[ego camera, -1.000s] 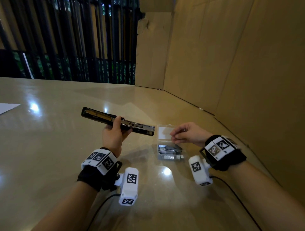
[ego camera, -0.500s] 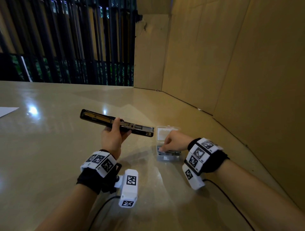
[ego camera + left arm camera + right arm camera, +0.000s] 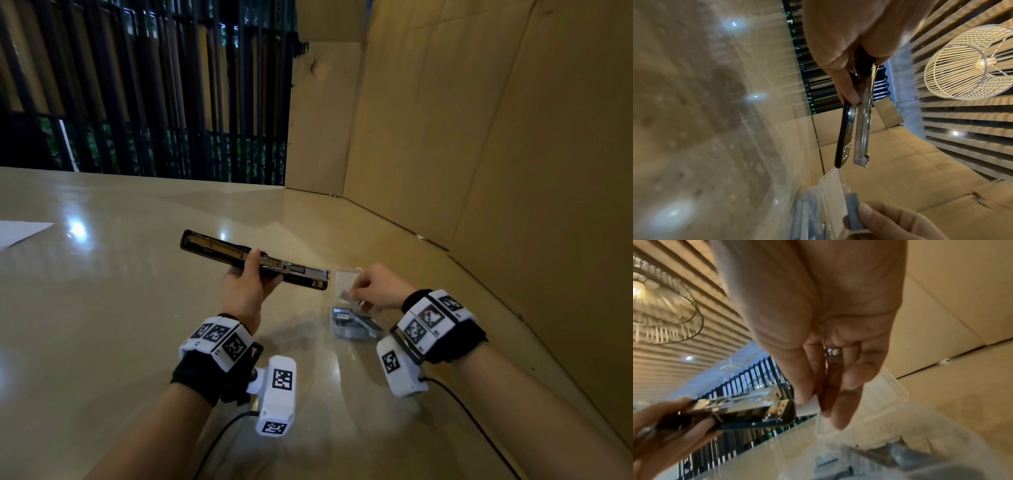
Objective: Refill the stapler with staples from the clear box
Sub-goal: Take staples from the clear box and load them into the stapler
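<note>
A black stapler (image 3: 253,258) is swung fully open, its metal staple channel (image 3: 862,133) facing up. My left hand (image 3: 245,286) grips it at the hinge and holds it above the table. The stapler (image 3: 748,407) tip points toward my right hand. My right hand (image 3: 371,286) pinches a strip of staples (image 3: 346,295) between thumb and fingers, just above the clear box (image 3: 354,323). The staple strip (image 3: 854,211) hangs below the stapler's tip in the left wrist view. The clear box (image 3: 900,443) lies open on the table, lid (image 3: 344,277) folded back, with more staples inside.
Cardboard walls (image 3: 479,154) stand close along the right and at the back. A dark slatted fence (image 3: 137,96) runs behind the table's far edge. A white sheet of paper (image 3: 20,231) lies at the far left. Glossy beige tabletop (image 3: 102,325) stretches left of my hands.
My right hand dipped into the clear box half a second ago and has now risen out of it with a strip of staples. The left hand and stapler have stayed in place.
</note>
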Available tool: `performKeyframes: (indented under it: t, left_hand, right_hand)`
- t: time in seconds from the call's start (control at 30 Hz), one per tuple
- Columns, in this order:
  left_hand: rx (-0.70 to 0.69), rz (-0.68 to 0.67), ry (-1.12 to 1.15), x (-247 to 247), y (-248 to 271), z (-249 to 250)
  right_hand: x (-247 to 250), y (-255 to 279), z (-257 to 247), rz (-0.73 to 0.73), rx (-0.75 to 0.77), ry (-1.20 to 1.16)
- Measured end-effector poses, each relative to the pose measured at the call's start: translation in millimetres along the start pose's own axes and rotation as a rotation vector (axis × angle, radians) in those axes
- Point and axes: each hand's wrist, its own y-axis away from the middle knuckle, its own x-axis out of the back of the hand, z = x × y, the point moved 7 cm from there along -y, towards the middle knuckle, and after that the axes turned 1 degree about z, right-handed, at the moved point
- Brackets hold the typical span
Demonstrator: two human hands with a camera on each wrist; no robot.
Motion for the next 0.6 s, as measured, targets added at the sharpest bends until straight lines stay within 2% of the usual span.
performKeyframes:
  t: [0.13,0.27,0.33,0.4,0.5,0.6]
  left_hand:
    - [0.013,-0.014,0.004,-3.2,3.0,-3.9]
    - [0.018,-0.017,0.008,-5.6,5.3,-5.3]
    - [0.027,-0.017,0.011,-5.7,5.0,-6.3]
    - [0.038,-0.018,0.014,-6.3,4.4,-7.3]
    - [0.047,-0.023,0.019,-7.4,4.2,-8.2]
    - [0.053,-0.036,0.023,-7.6,4.5,-8.3]
  right_hand:
    - [5.3,5.2,-5.3,-0.022,0.034,-0.453]
    - [13.1,6.5,-19.0,0.057,0.13,-0.707]
    - [16.2,5.8,-26.1,0.086,0.179,-0.769]
    - [14.6,5.3,-32.6,0.052,0.201,-0.756]
    - [7.1,5.1,-38.5,-0.015,0.185,-0.626]
    - [2.7,4.8,-40.6,-0.029,0.157,-0.648]
